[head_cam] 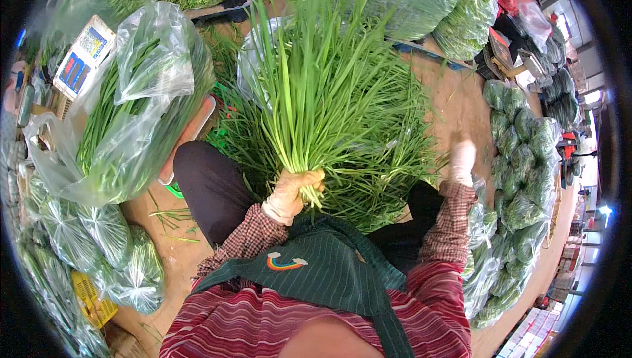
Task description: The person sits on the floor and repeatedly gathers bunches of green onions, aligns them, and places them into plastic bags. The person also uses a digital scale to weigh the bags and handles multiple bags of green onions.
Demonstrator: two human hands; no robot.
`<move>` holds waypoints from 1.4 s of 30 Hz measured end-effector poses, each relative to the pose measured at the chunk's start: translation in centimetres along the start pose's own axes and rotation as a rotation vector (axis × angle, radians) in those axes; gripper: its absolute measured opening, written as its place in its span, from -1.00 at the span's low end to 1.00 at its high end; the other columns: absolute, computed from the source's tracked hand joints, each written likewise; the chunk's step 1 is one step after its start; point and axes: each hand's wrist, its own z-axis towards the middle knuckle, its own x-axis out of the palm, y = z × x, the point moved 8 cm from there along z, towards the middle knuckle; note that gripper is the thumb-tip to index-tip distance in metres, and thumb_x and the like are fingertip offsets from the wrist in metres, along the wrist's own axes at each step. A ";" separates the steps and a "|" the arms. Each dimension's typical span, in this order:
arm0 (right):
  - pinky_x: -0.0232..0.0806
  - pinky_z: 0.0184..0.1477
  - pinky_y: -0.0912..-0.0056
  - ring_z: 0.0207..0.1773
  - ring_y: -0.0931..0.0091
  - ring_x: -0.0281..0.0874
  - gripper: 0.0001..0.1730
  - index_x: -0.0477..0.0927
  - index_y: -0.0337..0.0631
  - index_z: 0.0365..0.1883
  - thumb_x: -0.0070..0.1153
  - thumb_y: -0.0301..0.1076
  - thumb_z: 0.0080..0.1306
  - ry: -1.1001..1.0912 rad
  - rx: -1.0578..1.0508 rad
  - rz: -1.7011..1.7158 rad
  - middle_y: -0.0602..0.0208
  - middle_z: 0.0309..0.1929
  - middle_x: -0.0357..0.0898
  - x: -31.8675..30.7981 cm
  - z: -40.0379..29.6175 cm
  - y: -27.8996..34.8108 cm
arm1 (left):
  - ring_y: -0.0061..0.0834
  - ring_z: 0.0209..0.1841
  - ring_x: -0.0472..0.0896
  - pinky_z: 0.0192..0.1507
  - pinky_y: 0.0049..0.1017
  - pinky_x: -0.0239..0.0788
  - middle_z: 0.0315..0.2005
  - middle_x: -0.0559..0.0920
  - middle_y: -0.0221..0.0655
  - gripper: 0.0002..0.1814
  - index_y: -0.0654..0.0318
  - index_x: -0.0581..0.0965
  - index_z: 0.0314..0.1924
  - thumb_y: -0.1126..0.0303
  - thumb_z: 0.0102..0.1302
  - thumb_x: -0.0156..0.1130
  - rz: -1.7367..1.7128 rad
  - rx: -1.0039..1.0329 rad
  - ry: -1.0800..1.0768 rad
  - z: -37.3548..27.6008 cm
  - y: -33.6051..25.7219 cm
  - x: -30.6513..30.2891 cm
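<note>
My left hand [291, 194], in a pale glove, grips a bunch of long green leaves, apparently garlic chives [301, 131], by its pale cut ends. The blades fan up and away from me. Behind and beside the bunch lies a large loose heap of the same greens [390, 170] between my knees. My right hand [462, 158], also gloved, is stretched out to the right of the heap, above the brown floor. Motion blurs it, and its fingers do not show clearly; I see nothing in it.
At left, a clear plastic bag of greens [153, 131] rests on a scale's pan [190, 136] beside its display [81, 62]. Bagged greens [123, 259] lie lower left. More bagged bundles [523, 175] are stacked at right. Big bags [405, 2] stand ahead on a pallet [439, 59].
</note>
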 end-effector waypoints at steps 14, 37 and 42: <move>0.30 -0.51 0.30 -0.61 0.20 0.44 -0.63 0.48 -0.23 -0.55 0.09 -0.07 0.17 0.089 -0.455 0.519 0.15 -0.63 0.48 -1.8 -12.9 29.1 | -0.48 -0.38 0.55 -0.35 -0.54 0.43 -0.34 0.58 -0.33 -0.55 0.35 0.39 -0.03 0.67 0.00 0.18 0.203 0.299 -0.102 0.0 -1.2 2.5; 0.34 -0.31 0.58 -0.34 0.62 0.41 -0.71 0.44 -0.44 -0.16 -0.01 -0.34 0.30 -0.217 -0.256 2.201 0.23 -0.35 0.51 -16.3 -3.3 9.8 | -0.35 -0.36 0.60 -0.20 -0.27 0.52 -0.38 0.59 -0.26 -0.82 0.31 0.50 -0.21 0.47 0.16 0.17 -0.248 -0.136 -0.112 1.0 3.1 -2.3; 0.18 0.05 0.17 -0.13 0.34 0.41 -0.67 0.44 -0.41 -0.16 -0.01 -0.28 0.25 -0.469 -0.404 2.176 0.29 -0.36 0.49 -21.3 -3.1 -4.7 | -0.36 -0.33 0.59 -0.17 -0.23 0.49 -0.36 0.59 -0.30 -0.84 0.26 0.50 -0.23 0.45 0.17 0.18 -0.226 -0.135 -0.179 1.1 3.5 -4.0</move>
